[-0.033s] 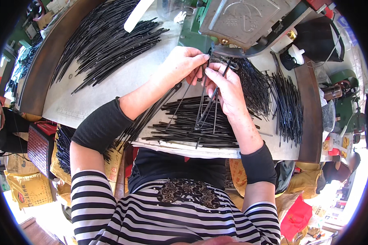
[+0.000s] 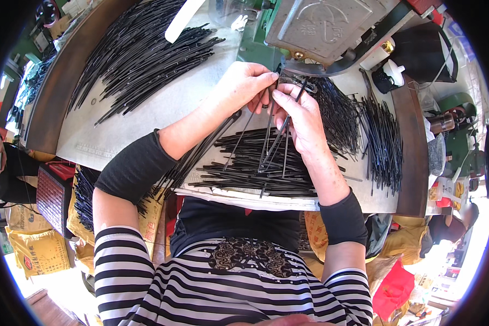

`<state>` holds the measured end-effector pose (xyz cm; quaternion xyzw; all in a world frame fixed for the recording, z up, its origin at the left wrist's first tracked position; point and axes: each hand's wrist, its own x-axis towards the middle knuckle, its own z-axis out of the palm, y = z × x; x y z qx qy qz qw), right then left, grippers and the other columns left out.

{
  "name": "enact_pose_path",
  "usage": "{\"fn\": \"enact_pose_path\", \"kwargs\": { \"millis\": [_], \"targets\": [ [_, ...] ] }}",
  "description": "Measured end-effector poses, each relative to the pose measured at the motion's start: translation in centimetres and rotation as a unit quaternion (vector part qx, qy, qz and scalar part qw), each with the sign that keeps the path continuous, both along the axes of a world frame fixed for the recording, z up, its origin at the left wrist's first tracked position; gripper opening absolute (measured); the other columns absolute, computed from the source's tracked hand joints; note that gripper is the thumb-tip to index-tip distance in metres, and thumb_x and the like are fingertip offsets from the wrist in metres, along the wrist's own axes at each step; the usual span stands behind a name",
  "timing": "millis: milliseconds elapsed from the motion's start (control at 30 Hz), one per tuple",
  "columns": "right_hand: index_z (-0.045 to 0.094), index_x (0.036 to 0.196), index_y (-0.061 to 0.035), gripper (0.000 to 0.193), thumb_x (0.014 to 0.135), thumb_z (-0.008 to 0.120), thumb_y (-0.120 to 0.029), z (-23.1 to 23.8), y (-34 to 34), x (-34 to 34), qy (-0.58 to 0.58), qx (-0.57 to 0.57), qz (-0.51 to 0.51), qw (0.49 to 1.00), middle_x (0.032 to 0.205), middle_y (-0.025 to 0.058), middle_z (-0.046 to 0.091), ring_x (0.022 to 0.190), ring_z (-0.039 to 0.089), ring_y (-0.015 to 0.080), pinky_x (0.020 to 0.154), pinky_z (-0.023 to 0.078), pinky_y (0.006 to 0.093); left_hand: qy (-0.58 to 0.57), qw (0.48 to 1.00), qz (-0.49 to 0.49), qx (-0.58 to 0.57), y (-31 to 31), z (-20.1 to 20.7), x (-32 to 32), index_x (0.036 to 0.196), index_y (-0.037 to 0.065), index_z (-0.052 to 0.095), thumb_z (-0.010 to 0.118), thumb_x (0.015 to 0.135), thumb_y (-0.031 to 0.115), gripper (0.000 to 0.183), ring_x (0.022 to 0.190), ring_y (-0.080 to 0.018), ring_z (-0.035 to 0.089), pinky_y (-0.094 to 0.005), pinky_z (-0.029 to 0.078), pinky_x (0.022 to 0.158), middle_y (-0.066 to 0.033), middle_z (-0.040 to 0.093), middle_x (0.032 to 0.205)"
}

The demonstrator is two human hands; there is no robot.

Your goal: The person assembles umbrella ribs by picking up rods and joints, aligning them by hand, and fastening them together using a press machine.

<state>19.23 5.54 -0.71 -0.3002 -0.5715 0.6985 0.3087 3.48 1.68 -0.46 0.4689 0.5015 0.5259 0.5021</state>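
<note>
My left hand (image 2: 248, 87) and my right hand (image 2: 301, 117) meet at the front of a green machine (image 2: 261, 46), at the far side of the worktable. Fingers of both hands are pinched around thin black metal rods that look like umbrella ribs (image 2: 269, 146). The held ribs hang down toward me, some joined at an angle. My left thumb and forefinger close at the machine's small working head, where the exact contact is hidden. Below my hands lies a loose pile of black ribs (image 2: 239, 176). One long bundle of ribs (image 2: 201, 144) runs under my left forearm.
A large heap of ribs (image 2: 141, 60) covers the table's far left. More ribs (image 2: 383, 144) lie at the right. The pale tabletop (image 2: 73, 130) has raised brown side edges (image 2: 43, 103). A white bottle (image 2: 392, 73) stands far right. Yellow sacks (image 2: 38, 252) lie below left.
</note>
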Motion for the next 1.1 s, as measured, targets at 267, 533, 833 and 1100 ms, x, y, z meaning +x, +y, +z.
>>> {"fn": "enact_pose_path", "kwargs": {
  "millis": [267,533,833,1100],
  "targets": [
    [0.057,0.097,-0.0008,0.018,0.086,0.057,-0.016,0.2,0.0,-0.2,0.02,-0.048,-0.001,0.999,0.07,0.0039,0.057,0.05,0.05,0.0078,0.044,0.038,0.0185,0.025,1.0,0.007,0.012,0.1,-0.2,-0.1,0.08,0.001,0.06,0.053,0.09,0.028,0.029,0.038,-0.0079,0.047,-0.0197,0.035,0.037,-0.0024,0.053,0.053],
    [0.057,0.096,-0.0023,0.019,0.086,0.058,-0.018,0.2,0.2,0.1,0.021,-0.087,0.014,0.996,0.071,0.0037,0.058,0.051,0.051,0.0081,0.044,0.038,0.0186,0.014,1.0,0.02,0.001,-0.1,0.0,0.0,0.077,0.001,0.06,0.054,0.089,0.028,0.031,0.037,-0.0072,0.046,-0.0198,0.034,0.036,-0.0024,0.053,0.053],
    [0.056,0.092,-0.0065,0.022,0.089,0.054,-0.028,1.1,-0.3,0.8,-0.014,-0.114,0.057,0.992,0.077,0.0047,0.059,0.064,0.06,0.0152,0.056,0.05,0.0269,0.155,0.987,-0.008,0.027,-0.4,1.3,0.0,0.083,0.002,0.065,0.056,0.087,0.037,0.037,0.043,-0.0055,0.048,-0.0192,0.035,0.037,-0.0001,0.053,0.053],
    [0.053,0.111,-0.0026,0.029,0.094,0.047,-0.025,3.7,-0.2,6.3,-0.087,-0.096,0.066,0.989,0.061,-0.0028,0.043,0.041,0.029,0.0006,0.035,0.022,0.0154,0.231,0.965,-0.117,-0.04,-1.5,1.3,-2.4,0.092,0.001,0.065,0.055,0.088,0.037,0.038,0.04,-0.0048,0.048,-0.0185,0.036,0.038,-0.0006,0.052,0.052]
  ]
}}
